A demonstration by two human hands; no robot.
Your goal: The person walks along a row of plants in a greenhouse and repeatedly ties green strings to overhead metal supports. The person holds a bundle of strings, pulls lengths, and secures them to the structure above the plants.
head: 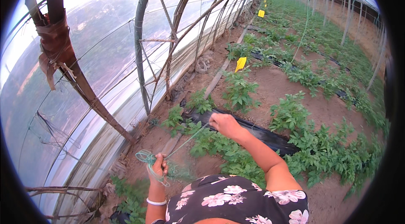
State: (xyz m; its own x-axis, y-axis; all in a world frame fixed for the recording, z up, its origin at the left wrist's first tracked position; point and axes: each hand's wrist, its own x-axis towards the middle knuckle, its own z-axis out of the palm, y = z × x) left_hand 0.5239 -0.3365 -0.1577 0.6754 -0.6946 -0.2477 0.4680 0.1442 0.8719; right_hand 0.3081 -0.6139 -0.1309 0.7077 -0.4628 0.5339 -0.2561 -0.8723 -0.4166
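My left hand (159, 166) is closed around a loose bundle of green twine (147, 157), whose loops hang out on both sides of the fist. From it a length of twine runs taut up and right to my right hand (221, 122), which pinches it with its fingers above a strip of black plastic mulch film (259, 133). Leafy green plants (218, 143), apparently tomato, grow beneath and between the hands. A white bangle (156, 202) circles the left wrist. The fingertips of the right hand are slightly blurred.
A greenhouse wall of clear film on metal hoops (139, 40) curves along the left, with a slanted wrapped post (95, 102) near me. Yellow cards (240, 64) stand among the plant rows. A green string (307, 24) hangs down to the plants ahead. Thin support poles (348, 18) stand at right.
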